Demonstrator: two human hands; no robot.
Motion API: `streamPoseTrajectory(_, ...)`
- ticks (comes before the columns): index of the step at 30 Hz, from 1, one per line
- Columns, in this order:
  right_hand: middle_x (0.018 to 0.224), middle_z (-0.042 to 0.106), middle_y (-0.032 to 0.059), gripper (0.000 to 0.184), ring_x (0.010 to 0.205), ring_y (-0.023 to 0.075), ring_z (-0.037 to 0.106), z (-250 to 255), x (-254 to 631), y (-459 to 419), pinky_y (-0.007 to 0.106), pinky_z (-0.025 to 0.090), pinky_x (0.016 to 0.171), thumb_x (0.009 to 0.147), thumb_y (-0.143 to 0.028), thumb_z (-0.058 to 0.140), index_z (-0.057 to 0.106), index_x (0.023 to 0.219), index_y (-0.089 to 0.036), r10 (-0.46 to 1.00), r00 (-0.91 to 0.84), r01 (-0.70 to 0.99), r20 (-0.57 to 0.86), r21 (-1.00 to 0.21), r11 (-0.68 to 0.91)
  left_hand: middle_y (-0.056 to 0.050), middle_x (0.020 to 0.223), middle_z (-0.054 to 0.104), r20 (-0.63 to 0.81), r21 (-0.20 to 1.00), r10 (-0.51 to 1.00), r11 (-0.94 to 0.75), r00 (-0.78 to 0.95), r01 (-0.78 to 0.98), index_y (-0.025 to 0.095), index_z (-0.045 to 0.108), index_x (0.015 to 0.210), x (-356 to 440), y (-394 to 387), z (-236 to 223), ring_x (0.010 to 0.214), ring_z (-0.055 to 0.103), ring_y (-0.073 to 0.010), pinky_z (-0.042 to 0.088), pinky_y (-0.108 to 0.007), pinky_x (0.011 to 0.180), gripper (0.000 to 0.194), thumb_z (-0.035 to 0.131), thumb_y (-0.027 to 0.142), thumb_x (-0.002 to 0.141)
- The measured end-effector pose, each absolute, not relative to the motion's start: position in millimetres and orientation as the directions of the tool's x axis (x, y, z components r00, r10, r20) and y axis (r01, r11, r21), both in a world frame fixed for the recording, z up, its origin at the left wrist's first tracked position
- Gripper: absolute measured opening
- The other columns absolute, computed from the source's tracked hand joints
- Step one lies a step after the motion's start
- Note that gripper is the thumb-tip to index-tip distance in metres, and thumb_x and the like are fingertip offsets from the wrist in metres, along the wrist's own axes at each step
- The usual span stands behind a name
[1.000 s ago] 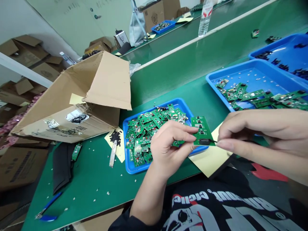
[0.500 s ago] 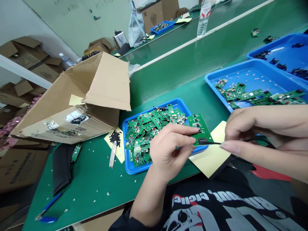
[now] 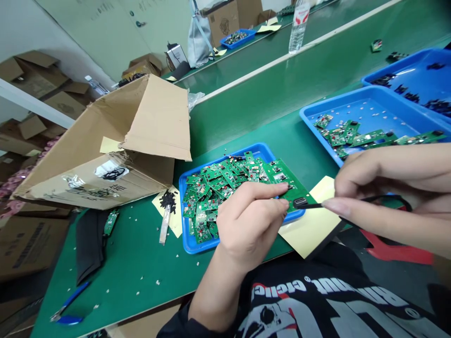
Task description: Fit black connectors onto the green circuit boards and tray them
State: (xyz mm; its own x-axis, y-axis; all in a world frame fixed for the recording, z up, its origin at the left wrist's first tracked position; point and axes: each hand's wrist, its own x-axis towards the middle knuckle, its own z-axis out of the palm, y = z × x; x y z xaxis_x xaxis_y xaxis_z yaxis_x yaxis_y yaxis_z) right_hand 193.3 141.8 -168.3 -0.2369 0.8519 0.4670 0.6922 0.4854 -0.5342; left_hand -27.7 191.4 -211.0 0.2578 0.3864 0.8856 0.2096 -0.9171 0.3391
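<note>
Above the near edge of a blue tray [image 3: 199, 251] heaped with small circuit boards, my left hand [image 3: 252, 218] pinches a green circuit board [image 3: 287, 180] between thumb and fingers. Small black and silver parts sit on the board's face. My right hand [image 3: 384, 188] is closed on a thin black strip [image 3: 312, 205], its thumb and forefinger pressed together. A dark oval, slotted end of that strip lies at the board's near right corner; whether it is fixed to the board I cannot tell. Behind my right fingers the strip loops round.
An open cardboard box [image 3: 148, 176] stands left of the tray. Yellow paper [image 3: 310, 230] lies under my hands. More boards fill a blue tray [image 3: 317, 110] at right. Blue-handled pliers [image 3: 72, 303], black sheets [image 3: 88, 249] and small black pieces [image 3: 168, 199] lie at left.
The held board has tilted and shifted slightly left. My right hand is a little higher, and more of the black strip's loop shows behind its fingers. Both hands keep their hold.
</note>
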Motion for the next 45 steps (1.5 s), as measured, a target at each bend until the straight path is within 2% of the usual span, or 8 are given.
streamPoseTrajectory(3, 0.068, 0.062, -0.0044, 0.021, 0.051, 0.0096, 0.059, -170, 193, 150, 0.017, 0.046, 0.040, 0.103, -0.041, 0.069, 0.063, 0.087, -0.028, 0.808, -0.279, 0.650, 0.518, -0.517, 0.556, -0.008, 0.092, 0.081, 0.892, 0.320, 0.369, -0.924, 0.262, 0.211, 0.015, 0.070, 0.085, -29, 193, -211, 0.080, 0.079, -0.0110, 0.064, -0.015, 0.072, 0.011, 0.075, 0.009, 0.093)
streamPoseTrajectory(12, 0.065, 0.059, -0.0042, 0.028, 0.047, 0.0080, 0.053, -158, 206, 158, 0.018, 0.039, 0.034, 0.103, -0.048, 0.068, 0.063, 0.085, -0.028, 0.781, -0.403, 0.643, 0.478, -0.459, 0.613, -0.009, 0.098, 0.083, 0.875, 0.247, 0.325, -0.937, 0.359, 0.246, 0.015, 0.071, 0.091, -36, 191, -209, 0.086, 0.081, -0.0145, 0.067, -0.019, 0.075, 0.007, 0.070, 0.013, 0.098)
streamPoseTrajectory(19, 0.066, 0.059, -0.0059, 0.029, 0.051, 0.0075, 0.052, -160, 199, 161, 0.021, 0.036, 0.036, 0.104, -0.049, 0.066, 0.064, 0.085, -0.028, 0.774, -0.361, 0.694, 0.520, -0.404, 0.595, -0.009, 0.094, 0.083, 0.889, 0.260, 0.318, -0.943, 0.330, 0.210, 0.017, 0.072, 0.090, -37, 193, -209, 0.082, 0.081, -0.0159, 0.068, -0.021, 0.072, 0.008, 0.071, 0.016, 0.098)
streamPoseTrajectory(26, 0.079, 0.065, -0.0051, 0.026, 0.064, 0.0111, 0.060, -162, 195, 164, 0.029, 0.046, 0.052, 0.111, -0.044, 0.058, 0.061, 0.090, -0.028, 0.666, -0.475, 0.609, 0.575, -0.332, 0.720, -0.011, 0.093, 0.083, 0.891, 0.284, 0.288, -0.957, 0.349, 0.065, 0.014, 0.071, 0.086, -39, 197, -205, 0.081, 0.082, -0.0155, 0.070, -0.019, 0.076, 0.011, 0.073, 0.016, 0.097)
streamPoseTrajectory(31, 0.075, 0.063, -0.0079, 0.027, 0.056, 0.0057, 0.057, -156, 191, 172, 0.021, 0.046, 0.048, 0.115, -0.052, 0.047, 0.059, 0.109, -0.028, 0.656, -0.516, 0.593, 0.551, -0.322, 0.738, -0.013, 0.090, 0.083, 0.861, 0.392, 0.324, -0.914, 0.393, -0.106, 0.011, 0.070, 0.086, -37, 200, -204, 0.081, 0.083, -0.0165, 0.069, -0.018, 0.077, 0.015, 0.072, 0.017, 0.100)
streamPoseTrajectory(36, 0.084, 0.070, -0.0073, 0.034, 0.065, 0.0031, 0.064, -148, 190, 178, 0.013, 0.051, 0.056, 0.116, -0.046, 0.047, 0.068, 0.096, -0.027, 0.572, -0.651, 0.459, 0.500, -0.341, 0.820, -0.010, 0.089, 0.084, 0.855, 0.487, 0.364, -0.806, 0.368, -0.335, 0.015, 0.072, 0.092, -33, 210, -213, 0.079, 0.083, -0.0177, 0.069, -0.020, 0.071, 0.010, 0.081, 0.018, 0.094)
streamPoseTrajectory(41, 0.069, 0.066, -0.0073, 0.035, 0.050, 0.0080, 0.058, -149, 180, 172, 0.021, 0.051, 0.049, 0.113, -0.050, 0.051, 0.069, 0.093, -0.028, 0.683, -0.526, 0.497, 0.506, -0.469, 0.730, -0.004, 0.093, 0.085, 0.793, 0.607, 0.527, -0.635, 0.307, -0.478, 0.022, 0.075, 0.098, -23, 215, -226, 0.084, 0.084, -0.0181, 0.071, -0.026, 0.075, 0.020, 0.090, 0.027, 0.088)
streamPoseTrajectory(45, 0.073, 0.068, -0.0055, 0.025, 0.054, 0.0101, 0.062, -155, 171, 163, 0.022, 0.051, 0.047, 0.110, -0.048, 0.059, 0.069, 0.100, -0.028, 0.782, -0.300, 0.590, 0.546, -0.538, 0.602, -0.004, 0.113, 0.085, 0.764, 0.613, 0.608, -0.583, 0.214, -0.533, 0.028, 0.076, 0.121, -14, 212, -236, 0.106, 0.082, -0.0207, 0.071, -0.030, 0.085, 0.036, 0.090, 0.031, 0.088)
